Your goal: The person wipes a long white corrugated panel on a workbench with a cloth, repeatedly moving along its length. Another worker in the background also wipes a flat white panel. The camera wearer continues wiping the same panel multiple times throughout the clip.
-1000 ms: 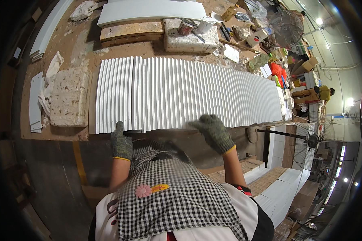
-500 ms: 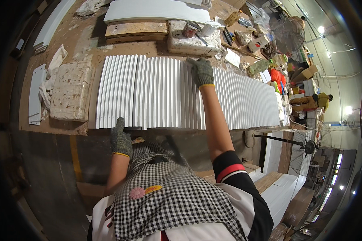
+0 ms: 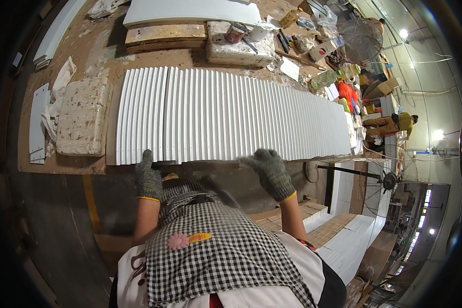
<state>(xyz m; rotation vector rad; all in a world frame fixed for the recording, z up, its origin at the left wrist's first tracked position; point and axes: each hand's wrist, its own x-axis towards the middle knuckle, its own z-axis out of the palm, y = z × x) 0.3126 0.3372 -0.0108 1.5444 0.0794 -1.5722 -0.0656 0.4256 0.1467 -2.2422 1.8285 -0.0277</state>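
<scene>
A long row of white slats (image 3: pixel 215 115) lies side by side near the front of the workbench, with a dark gap between the left group and the rest. My left hand (image 3: pixel 149 179), in a grey-green knit glove, is at the near ends of the left group. One of its digits points up against the slat edge; its other fingers are hidden. My right hand (image 3: pixel 272 174), gloved alike, is by the near edge at the row's middle. Its fingers reach left, slightly blurred, and nothing shows in them.
A stained wrapped block (image 3: pixel 83 117) and thin white pieces (image 3: pixel 38 126) lie to the left. Behind the row stand another block (image 3: pixel 241 49) with a cup (image 3: pixel 234 34), wooden boards (image 3: pixel 164 36) and a white panel (image 3: pixel 190 11). A fan (image 3: pixel 389 180) stands at right; another person (image 3: pixel 395 123) is beyond.
My right hand has come back from the far end of the slats to their near edge. The slats under it now look evenly spaced. My left hand stays at the near edge.
</scene>
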